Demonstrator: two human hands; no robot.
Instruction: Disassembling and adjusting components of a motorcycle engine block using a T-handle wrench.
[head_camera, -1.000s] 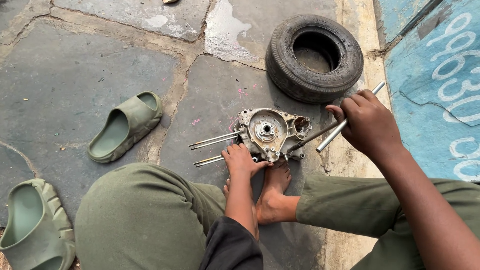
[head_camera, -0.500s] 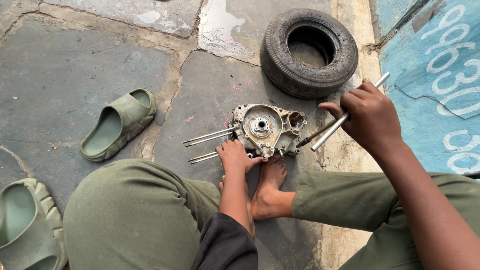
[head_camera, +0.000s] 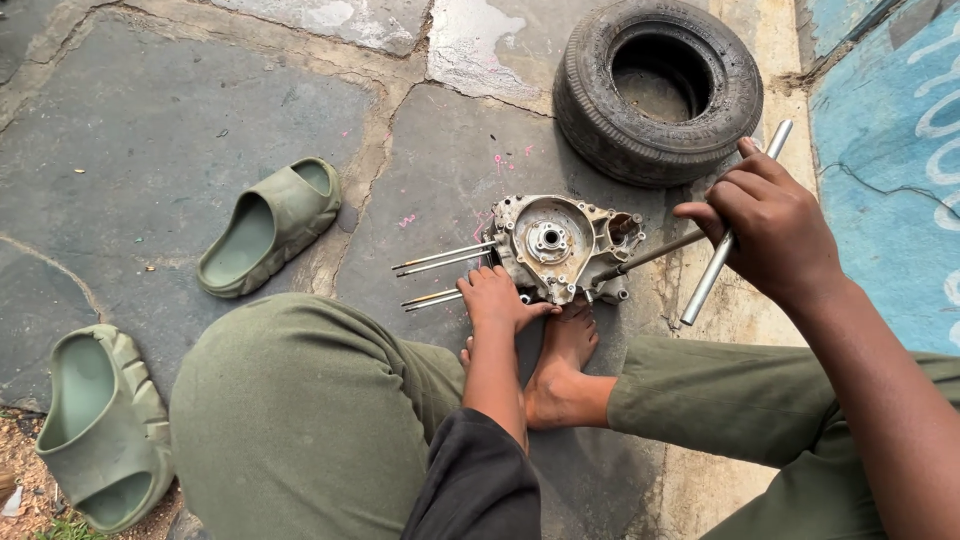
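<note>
Since the earlier frame, the right hand (head_camera: 765, 225) has barely shifted; it stays clamped on the T-handle wrench (head_camera: 728, 238). The left hand (head_camera: 497, 298) stays pressed flat on the engine casing (head_camera: 556, 245), which lies mid-pavement just below the tyre (head_camera: 657, 85). A bare foot (head_camera: 563, 365) braces the casing. Open paving (head_camera: 130, 130) lies left, around two green sandals (head_camera: 268, 225).

Left hand (head_camera: 497, 300) flat, right hand (head_camera: 768, 225) clenched

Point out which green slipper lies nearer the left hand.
The upper green slipper, lying beside the stone joint, is nearer the left hand; the other slipper sits at the frame's lower-left edge.
</note>
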